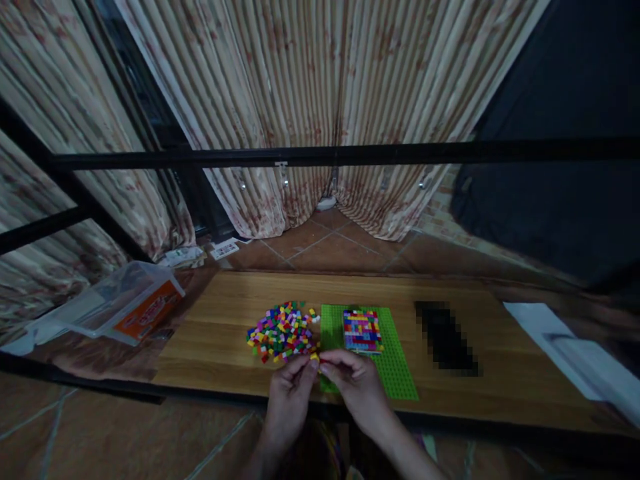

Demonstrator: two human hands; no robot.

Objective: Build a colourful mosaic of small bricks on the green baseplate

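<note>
My left hand (291, 390) pinches a small yellow toy brick (314, 357) between thumb and fingertips. Close against it, my right hand (359, 383) is closed too, its thumb and forefinger pressed on a tiny red piece that is partly hidden. Both hands meet over the near left edge of a green studded baseplate (397, 367). On that plate sits a roughly square block of multicoloured bricks (362, 330). Left of the plate, a loose pile of mixed small bricks (284, 330) lies just beyond my left hand.
The wooden table (215, 333) has a dark edge towards me. A blurred-out black rectangular object (447, 338) lies right of the baseplate. White sheets (555, 347) are at the far right. A clear plastic bin (125, 300) with an orange label stands off the table's left end.
</note>
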